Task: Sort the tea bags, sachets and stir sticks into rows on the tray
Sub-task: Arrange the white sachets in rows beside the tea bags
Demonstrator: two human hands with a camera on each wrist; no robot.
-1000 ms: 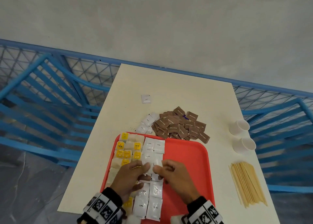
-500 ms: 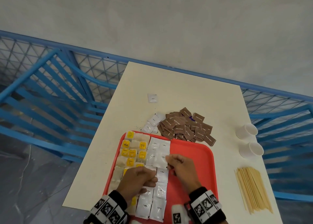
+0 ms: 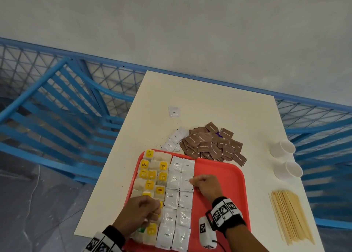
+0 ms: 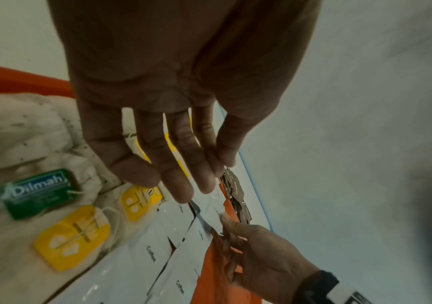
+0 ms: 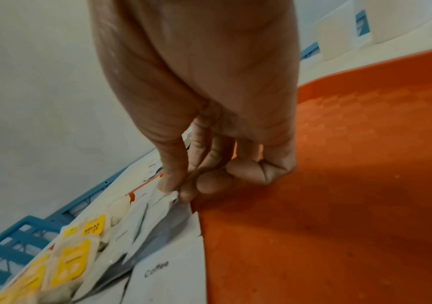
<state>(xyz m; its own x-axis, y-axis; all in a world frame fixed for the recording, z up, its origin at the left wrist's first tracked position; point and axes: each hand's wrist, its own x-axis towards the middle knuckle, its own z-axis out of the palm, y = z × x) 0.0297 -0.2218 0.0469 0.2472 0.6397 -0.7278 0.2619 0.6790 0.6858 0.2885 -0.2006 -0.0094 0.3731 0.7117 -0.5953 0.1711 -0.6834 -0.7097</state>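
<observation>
Risk: the right hand pinches the edge of a white sachet in the tray; a tug could shift neighbouring sachets out of line. The left hand, fingers relaxed and empty, hovers over the tea bags. Beyond the tray, brown sachets, stir sticks and two empty cups wait on the table.

Your head view is evenly lit and sharp, its edges bowed. Both wrist views are dimmer, blurred toward the wrist, with shadow beneath your palms.
</observation>
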